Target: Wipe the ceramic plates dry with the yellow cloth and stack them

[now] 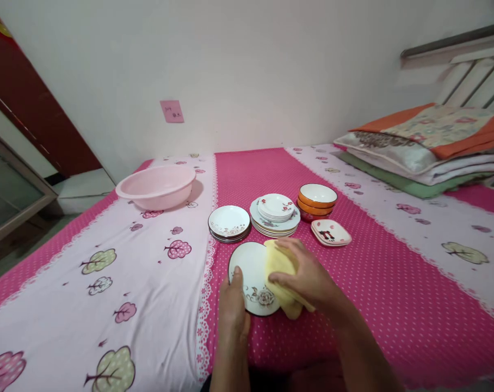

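A white plate with a dark rim and a flower print (250,272) is held just above the pink bedsheet. My left hand (233,305) grips its near left edge, thumb on top. My right hand (306,275) presses a folded yellow cloth (280,268) against the plate's right side, fingers closed over the cloth. Behind the plate are a stack of white flowered plates (229,222), a taller stack of plates (275,214), stacked orange bowls (317,199) and a small square dish (331,232).
A pink plastic basin (157,186) sits at the back left of the bed. Folded quilts and a pillow (426,147) are piled at the back right against a metal headboard. The white wall runs behind; a floor gap lies to the left.
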The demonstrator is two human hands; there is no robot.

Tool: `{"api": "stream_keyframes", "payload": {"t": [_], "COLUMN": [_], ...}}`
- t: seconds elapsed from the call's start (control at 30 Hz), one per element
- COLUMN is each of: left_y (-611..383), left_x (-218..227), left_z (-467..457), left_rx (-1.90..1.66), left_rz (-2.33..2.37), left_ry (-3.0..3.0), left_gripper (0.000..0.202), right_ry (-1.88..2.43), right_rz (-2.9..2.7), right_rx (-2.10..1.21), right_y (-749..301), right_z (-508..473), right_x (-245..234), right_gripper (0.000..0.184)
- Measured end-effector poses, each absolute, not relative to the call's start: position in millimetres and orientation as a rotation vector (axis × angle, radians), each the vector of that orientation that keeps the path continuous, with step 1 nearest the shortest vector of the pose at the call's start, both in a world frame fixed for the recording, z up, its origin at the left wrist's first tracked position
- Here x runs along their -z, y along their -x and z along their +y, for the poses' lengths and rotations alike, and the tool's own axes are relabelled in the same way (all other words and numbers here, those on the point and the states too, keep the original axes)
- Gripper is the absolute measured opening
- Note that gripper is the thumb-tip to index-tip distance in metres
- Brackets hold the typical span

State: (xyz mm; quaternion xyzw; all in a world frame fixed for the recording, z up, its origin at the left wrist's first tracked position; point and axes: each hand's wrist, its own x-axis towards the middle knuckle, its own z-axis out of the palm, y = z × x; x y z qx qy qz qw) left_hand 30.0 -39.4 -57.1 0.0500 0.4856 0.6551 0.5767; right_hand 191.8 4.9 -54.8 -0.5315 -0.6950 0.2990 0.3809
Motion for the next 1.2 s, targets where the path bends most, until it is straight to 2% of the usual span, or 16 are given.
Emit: {"api": "stream_keyframes", "payload": {"t": [0.07,0.13,0.2,0.33,0.43,0.57,0.7,0.9,0.93,1.07,1.13,1.2], "left_y": [-29.0,-28.6,-27.5,-23.7,-23.9,-27.6,-24.2,-12.2,-11.1,-6.5,-3.8,-1.2], "left_x": [56.8,56.8,57.3,59.7,63.3,68.7,68.5,61.8,60.8,58.3,58.9,60.6], "left_z": [-39.0,-39.1,-39.4,-42.1,-46.5,-50.4,-49.1,-50.0,-50.4,-52.3,-53.7,-55.1], "left_rx": [-1.549,-1.556,-1.544,-1.453,-1.33,-1.199,-1.158,-1.104,-1.092,-1.03,-1.024,-1.03], "left_rz": [1.147,1.162,1.179,1.163,1.115,0.977,0.944,0.944,0.932,0.909,0.909,0.896], "left_ry": [-0.087,-0.073,-0.088,-0.239,-0.416,-0.617,-0.747,-0.966,-1.014,-1.136,-1.117,-1.039], "left_gripper": [0.023,0.023,0.022,0.02,0.026,0.041,0.041,0.045,0.046,0.047,0.047,0.048], "right_ry": [1.439,1.493,1.499,1.457,1.366,1.2,1.119,1.255,1.274,1.293,1.282,1.259], "right_rz": [-1.984,-2.067,-1.986,-1.537,-1.391,-1.698,-1.952,-2.053,-2.077,-2.128,-2.087,-1.945], "right_rx": [-0.656,-0.553,-0.435,-0.193,-0.144,-0.402,-0.752,-0.698,-0.717,-0.865,-0.964,-1.148], "right_y": [-191.0,-189.7,-191.1,-200.5,-202.6,-197.2,-194.7,-192.1,-191.7,-191.7,-192.1,-192.1], "right_z": [1.9,3.5,7.9,11.1,1.9,-15.4,-21.6,-15.5,-15.1,-12.7,-10.3,-7.9], "right_x": [49.9,51.2,54.8,50.0,34.2,12.6,4.1,12.5,13.0,13.2,16.1,21.8], "right_gripper": [0.06,0.034,0.022,0.028,0.036,0.04,0.04,0.066,0.063,0.026,0.022,0.027]}}
